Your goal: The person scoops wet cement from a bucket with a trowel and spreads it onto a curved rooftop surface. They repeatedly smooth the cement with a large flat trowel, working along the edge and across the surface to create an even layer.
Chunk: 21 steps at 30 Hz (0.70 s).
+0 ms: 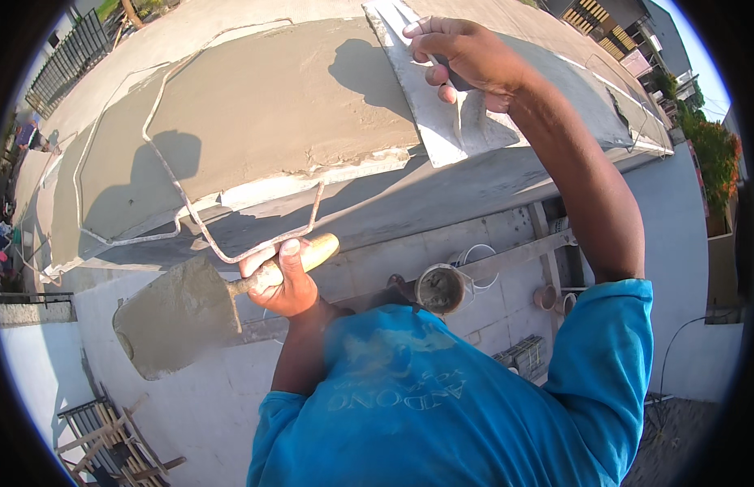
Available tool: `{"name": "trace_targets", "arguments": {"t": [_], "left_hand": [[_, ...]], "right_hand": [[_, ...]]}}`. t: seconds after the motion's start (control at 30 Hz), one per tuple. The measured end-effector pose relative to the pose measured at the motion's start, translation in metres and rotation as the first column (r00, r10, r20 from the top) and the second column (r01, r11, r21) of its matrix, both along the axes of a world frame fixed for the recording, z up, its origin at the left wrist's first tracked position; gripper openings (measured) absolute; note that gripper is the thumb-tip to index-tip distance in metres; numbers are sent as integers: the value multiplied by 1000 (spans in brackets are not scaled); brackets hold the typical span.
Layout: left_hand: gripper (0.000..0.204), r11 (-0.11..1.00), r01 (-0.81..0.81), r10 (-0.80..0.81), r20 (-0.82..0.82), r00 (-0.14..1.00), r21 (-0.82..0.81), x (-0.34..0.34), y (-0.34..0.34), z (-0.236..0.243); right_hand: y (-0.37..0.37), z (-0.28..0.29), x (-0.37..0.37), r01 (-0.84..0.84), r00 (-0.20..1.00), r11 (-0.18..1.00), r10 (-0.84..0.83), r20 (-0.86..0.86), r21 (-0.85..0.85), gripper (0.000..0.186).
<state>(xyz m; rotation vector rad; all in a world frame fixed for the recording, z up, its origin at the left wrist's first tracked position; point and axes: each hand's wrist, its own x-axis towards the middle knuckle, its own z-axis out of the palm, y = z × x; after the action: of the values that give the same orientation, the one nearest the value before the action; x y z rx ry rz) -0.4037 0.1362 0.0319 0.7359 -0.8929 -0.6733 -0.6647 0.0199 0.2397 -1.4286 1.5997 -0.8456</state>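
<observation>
My left hand point(287, 280) is closed around the wooden handle of a trowel point(178, 321). Its wide, cement-grey blade points left, below the edge of a plastered wall top. Just above the fingers runs the lower bend of a rusty metal rod clamp point(170, 174); whether my hand touches it, I cannot tell. Up and to the right, my right hand point(474, 65) grips the handle of a pale, flat plastering float point(429, 105). The float lies across the wet grey mortar point(287, 105), reaching over its near edge. My palm hides part of its handle.
Beneath the wall stand a bucket of mortar point(440, 290) and a white bucket point(479, 266), beside a long plank point(515, 253). A second bent rod point(88, 170) straddles the wall at left. Wooden scaffolding point(109, 442) stands lower left.
</observation>
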Motion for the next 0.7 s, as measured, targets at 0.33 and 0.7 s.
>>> {"name": "trace_targets", "arguments": {"t": [0.33,0.7], "left_hand": [[21,940,-226,162,251,954,256,31,36,-38],[23,753,-388,202,373,905,532,47,58,-83]], "right_hand": [[32,11,-117,134,991,991,-134,1,-26,43],[53,9,-247,249,952,967,-253,-173,-47,30]]}}
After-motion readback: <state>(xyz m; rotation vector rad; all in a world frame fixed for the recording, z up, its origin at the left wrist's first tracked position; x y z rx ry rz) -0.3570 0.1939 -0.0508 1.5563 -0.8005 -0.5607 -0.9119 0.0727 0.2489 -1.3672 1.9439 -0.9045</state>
